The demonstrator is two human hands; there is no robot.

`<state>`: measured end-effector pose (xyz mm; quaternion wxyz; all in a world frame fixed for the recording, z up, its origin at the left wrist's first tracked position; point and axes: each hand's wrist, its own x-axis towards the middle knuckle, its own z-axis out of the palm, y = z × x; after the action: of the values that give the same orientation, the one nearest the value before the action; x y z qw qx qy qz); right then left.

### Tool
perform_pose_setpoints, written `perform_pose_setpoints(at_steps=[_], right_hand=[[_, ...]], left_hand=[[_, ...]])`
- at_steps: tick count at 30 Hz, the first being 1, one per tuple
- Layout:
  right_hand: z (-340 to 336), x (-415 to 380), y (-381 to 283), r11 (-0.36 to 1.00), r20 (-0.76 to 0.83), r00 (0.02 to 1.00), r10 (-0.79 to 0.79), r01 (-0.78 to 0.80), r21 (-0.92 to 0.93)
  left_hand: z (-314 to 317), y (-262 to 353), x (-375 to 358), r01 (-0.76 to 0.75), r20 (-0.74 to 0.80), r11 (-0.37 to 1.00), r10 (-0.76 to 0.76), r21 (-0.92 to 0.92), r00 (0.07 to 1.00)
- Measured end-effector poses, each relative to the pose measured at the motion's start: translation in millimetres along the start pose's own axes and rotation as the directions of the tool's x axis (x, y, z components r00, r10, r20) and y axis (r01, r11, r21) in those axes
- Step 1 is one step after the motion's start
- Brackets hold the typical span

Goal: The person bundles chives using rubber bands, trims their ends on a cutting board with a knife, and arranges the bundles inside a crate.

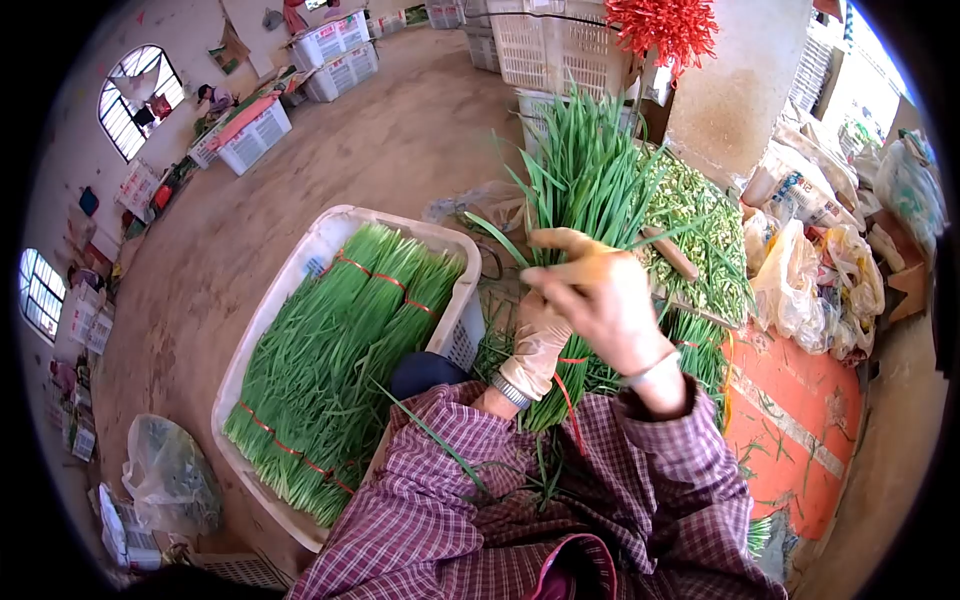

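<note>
My left hand (538, 335), in a pale glove with a metal watchband at the wrist, is closed around a bunch of garlic chives (585, 185). The bunch stands roughly upright before my lap, leaf tips pointing away. A red tie (570, 405) circles its lower part, with a loose end hanging down. Across the middle of the bunch is my right hand (605, 300), slightly blurred, with yellowish coverings on some fingers. Its fingers reach leftward, apart, over the leaves; I see nothing held in them. A long loose leaf (435, 440) lies over my left sleeve.
To the left, a white crate (228, 395) holds several red-tied chive bundles (340, 330). Behind the bunch, cut stalk pieces (695, 215) cover a surface, with a wooden handle (670, 252) on it. Plastic bags (800, 280) crowd the right wall beside an orange board (800, 430). Stacked crates (560, 50) stand ahead.
</note>
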<state>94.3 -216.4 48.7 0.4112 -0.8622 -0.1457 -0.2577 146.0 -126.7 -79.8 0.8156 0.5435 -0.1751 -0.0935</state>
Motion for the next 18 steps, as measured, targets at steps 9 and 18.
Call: perform_pose_setpoints(at_steps=[9, 18], right_hand=[[41.7, 8.0, 2.9, 0.944, -0.034, 0.999, -0.004, 0.015, 0.329], [-44.6, -35.8, 72.9, 0.855, -0.314, 0.868, 0.385, -0.207, 0.475]], left_hand=[[-12.2, -6.6, 3.7, 0.109, 0.031, 0.99, -0.112, 0.088, 0.993], [-9.2, 72.8, 4.1, 0.213, 0.178, 0.961, -0.182, -0.174, 0.967]])
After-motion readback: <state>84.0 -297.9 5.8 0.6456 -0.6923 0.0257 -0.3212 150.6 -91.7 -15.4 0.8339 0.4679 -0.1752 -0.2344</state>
